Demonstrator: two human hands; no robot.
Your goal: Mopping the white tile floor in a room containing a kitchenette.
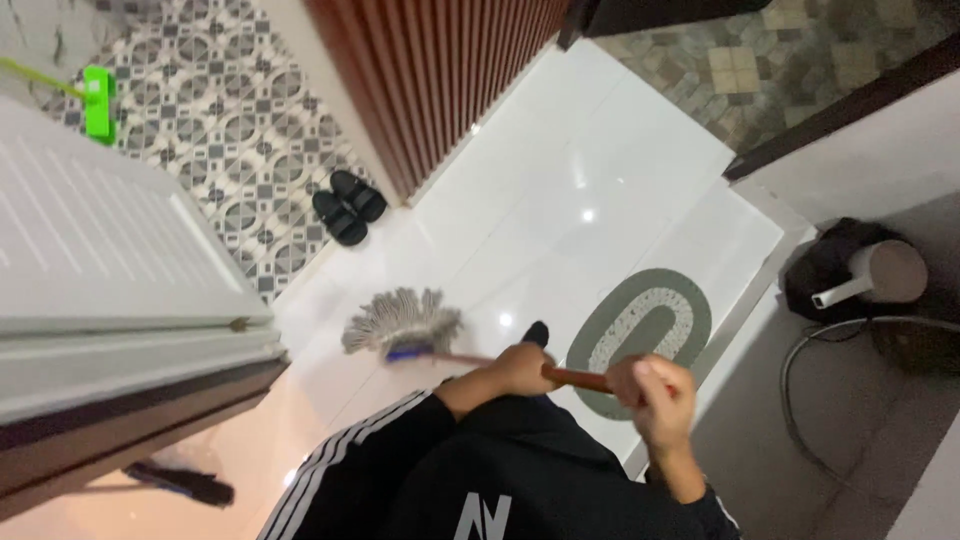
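Observation:
I hold a string mop by its brown wooden handle with both hands. My left hand grips the handle lower down, closer to the mop head. My right hand is closed around the handle's upper end. The grey stringy mop head with a blue collar rests on the glossy white tiled floor, spread out to the left. My black sleeve with white stripes fills the bottom of the view.
An oval green and white mat lies right of the mop. Black slippers sit by the patterned tiles. A white door stands left, a green flat mop far left, a dark bag and pale jug at right, a dark brush at the lower left.

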